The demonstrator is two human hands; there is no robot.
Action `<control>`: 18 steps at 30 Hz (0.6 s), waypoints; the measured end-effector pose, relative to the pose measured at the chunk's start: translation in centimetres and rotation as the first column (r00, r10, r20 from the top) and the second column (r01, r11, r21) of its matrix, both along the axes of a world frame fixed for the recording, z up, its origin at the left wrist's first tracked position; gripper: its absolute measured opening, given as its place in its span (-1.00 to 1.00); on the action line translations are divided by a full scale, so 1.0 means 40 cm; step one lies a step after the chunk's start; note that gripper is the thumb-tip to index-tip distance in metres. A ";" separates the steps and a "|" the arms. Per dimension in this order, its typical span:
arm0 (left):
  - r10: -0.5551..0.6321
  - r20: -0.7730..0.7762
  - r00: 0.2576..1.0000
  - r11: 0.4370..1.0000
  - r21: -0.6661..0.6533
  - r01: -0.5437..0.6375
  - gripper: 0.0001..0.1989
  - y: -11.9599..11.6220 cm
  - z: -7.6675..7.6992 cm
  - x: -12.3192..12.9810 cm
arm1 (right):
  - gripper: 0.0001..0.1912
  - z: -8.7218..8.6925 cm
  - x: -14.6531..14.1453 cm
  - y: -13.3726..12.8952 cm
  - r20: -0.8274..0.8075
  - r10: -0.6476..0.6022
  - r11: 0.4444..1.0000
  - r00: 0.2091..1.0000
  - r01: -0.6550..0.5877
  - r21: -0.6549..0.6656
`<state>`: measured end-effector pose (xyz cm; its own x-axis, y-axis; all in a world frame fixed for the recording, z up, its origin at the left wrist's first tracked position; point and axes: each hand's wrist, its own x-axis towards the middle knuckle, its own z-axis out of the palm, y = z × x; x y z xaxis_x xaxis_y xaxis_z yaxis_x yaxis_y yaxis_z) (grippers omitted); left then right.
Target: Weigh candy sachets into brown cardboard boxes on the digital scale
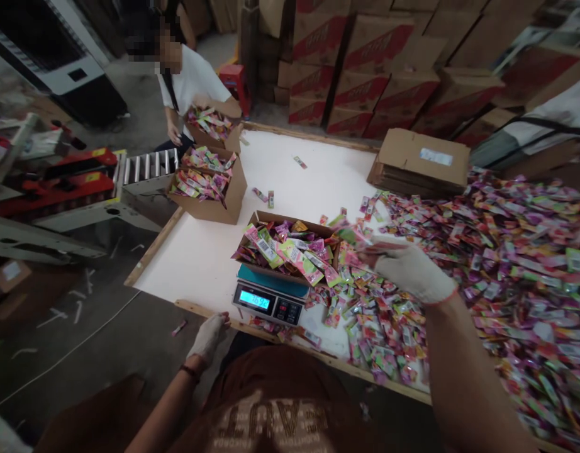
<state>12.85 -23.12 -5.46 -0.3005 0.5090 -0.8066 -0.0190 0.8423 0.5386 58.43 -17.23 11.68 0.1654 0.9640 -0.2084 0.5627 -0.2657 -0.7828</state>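
Brown shirt (271, 402) fills the bottom of the head view. Below centre, the gloved left hand (207, 336) sits fingers together at the counter (195, 264) edge. At right, the gloved right hand (410, 270) pinches sachets (358, 242) together over a sachet pile (507, 270), just beside a cardboard box (290, 220) on a digital scale (266, 302).

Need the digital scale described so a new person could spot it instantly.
Find the white-topped table with the huge heap of colourful sachets on its right side. The digital scale sits at the table's near edge, left of the heap, with a cardboard box of sachets on its teal platform. It is the only thing on the table with a lit blue-green readout.
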 end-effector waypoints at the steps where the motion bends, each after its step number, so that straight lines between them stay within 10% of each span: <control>1: 0.000 0.008 1.000 1.000 -0.001 0.000 -0.85 0.005 0.003 0.002 | -0.80 0.032 -0.033 0.023 0.056 0.058 0.998 0.997 -0.056 -0.028; 8: 0.063 0.013 0.998 0.994 0.094 -0.064 -0.76 0.017 0.013 -0.011 | -0.66 0.110 -0.025 0.009 0.321 0.214 0.973 0.923 -0.174 -0.150; 13: 0.132 0.010 0.991 0.974 0.186 -0.131 -0.75 0.057 0.043 -0.037 | -0.56 0.079 0.104 -0.120 0.373 0.091 0.964 0.923 0.012 -0.265; 18: 0.160 0.001 0.987 0.934 0.324 -0.152 -0.72 0.168 0.082 -0.048 | -0.52 0.071 0.016 -0.120 0.206 -0.115 0.985 0.972 0.139 -0.106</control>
